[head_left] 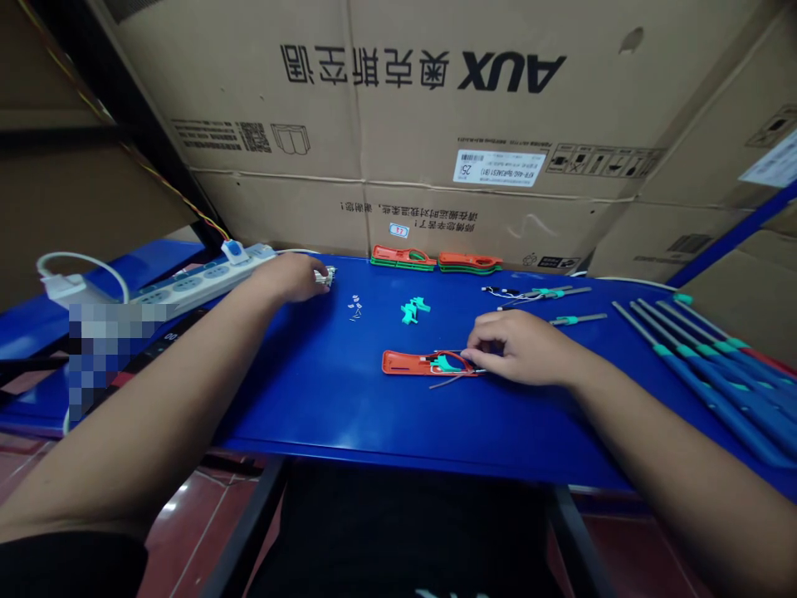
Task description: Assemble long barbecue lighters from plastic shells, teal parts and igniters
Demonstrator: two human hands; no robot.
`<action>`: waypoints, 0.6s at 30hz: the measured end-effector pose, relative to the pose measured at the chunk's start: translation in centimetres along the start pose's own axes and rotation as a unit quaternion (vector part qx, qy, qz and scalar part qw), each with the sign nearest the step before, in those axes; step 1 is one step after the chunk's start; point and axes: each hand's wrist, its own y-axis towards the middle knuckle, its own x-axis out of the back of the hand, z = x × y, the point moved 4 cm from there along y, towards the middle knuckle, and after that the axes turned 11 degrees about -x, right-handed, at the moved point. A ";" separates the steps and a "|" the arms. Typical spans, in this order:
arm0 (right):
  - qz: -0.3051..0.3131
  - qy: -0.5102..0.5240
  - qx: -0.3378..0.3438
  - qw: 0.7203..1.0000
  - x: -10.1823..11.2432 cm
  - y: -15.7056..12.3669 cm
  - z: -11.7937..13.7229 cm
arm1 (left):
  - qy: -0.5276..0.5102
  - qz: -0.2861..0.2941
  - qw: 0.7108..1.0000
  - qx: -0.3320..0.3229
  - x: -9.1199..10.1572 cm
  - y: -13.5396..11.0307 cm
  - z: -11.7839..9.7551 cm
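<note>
My left hand (297, 277) reaches to the far left of the table, fingers curled down at a small pile of white and metallic parts (329, 272). What its fingertips pinch is hidden. An orange plastic handle half-shell (402, 363) lies flat near the middle, with a turquoise trigger piece (445, 363) and thin wires inside. My right hand (514, 345) is closed at the shell's right end, thumb and fingers pinching there. A thin brownish wire (452, 380) sticks out below the shell. Turquoise pieces (412, 311) and tiny white and metal bits (354, 307) lie beyond it.
Stacked orange and green shells (403, 258) stand by the cardboard wall (386, 108). Metal tubes with wires (541, 294) lie behind my right hand. Blue handles with metal rods (703, 365) are spread at the right. A power strip (205, 278) runs along the left of the blue table (324, 407).
</note>
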 end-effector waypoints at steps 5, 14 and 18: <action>0.005 -0.004 0.006 1.000 -0.2 0.0 0.0 | -0.008 0.018 0.999 -0.029 0.0 -0.1 -0.4; 0.031 -0.010 0.040 0.999 -0.2 -0.2 0.8 | -0.079 0.126 0.976 -0.158 -0.1 -2.4 -3.6; 0.038 -0.009 0.045 0.998 -0.3 -0.3 0.8 | -0.109 0.066 0.980 -0.155 0.1 -2.1 -4.1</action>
